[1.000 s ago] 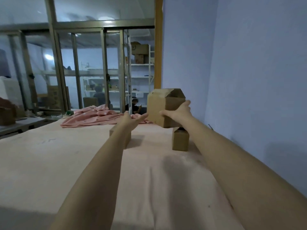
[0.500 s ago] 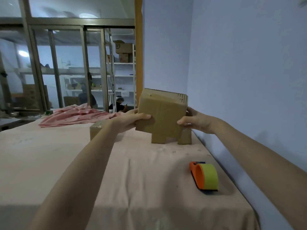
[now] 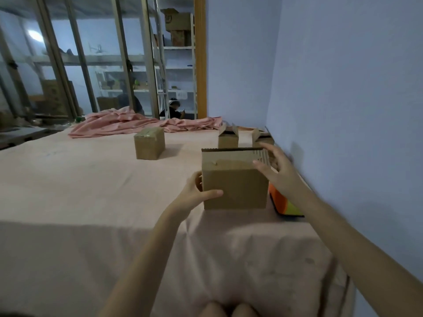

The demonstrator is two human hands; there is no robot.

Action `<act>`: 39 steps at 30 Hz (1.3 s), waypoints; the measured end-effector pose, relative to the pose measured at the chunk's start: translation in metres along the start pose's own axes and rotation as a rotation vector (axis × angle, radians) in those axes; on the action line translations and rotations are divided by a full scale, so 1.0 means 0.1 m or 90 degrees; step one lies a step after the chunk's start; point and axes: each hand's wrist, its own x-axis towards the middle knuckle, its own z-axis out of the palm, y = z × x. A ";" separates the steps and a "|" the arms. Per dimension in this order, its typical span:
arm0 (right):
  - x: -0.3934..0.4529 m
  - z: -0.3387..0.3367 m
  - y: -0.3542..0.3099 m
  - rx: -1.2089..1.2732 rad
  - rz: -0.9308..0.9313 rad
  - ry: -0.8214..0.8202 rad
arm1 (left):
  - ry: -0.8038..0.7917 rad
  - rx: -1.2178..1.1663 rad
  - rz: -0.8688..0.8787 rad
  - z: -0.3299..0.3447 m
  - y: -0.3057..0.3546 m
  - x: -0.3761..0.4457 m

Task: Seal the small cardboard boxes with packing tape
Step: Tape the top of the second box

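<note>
Two hands at centre frame: left hand (image 3: 194, 193) grips the cardboard box (image 3: 234, 181) on its left side, right hand (image 3: 278, 170) w/ straight fingers at the right edge. Box looks light, thin-walled; hold side walls, don't squeeze. Tape dispenser (image 3: 282, 203) right.

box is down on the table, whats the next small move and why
Probably press the top flaps flat with the right hand, then reach for the tape dispenser. The left hand grips the box by its left side, the right hand is open at its top right corner, and the dispenser lies just right of the box.
</note>
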 end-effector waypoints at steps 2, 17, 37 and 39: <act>-0.06 0.03 0.09 -0.075 -0.020 0.029 | -0.006 -0.027 -0.010 0.06 -0.15 -0.07; -0.37 0.05 0.30 -0.517 -0.208 0.123 | 0.092 0.090 0.227 0.27 -0.11 -0.14; -0.90 -0.32 0.74 -0.154 0.127 0.161 | 0.089 0.193 0.286 0.29 -0.18 -0.05; -0.95 -0.33 0.78 -0.083 0.150 0.171 | 0.089 0.207 0.286 0.30 -0.22 -0.06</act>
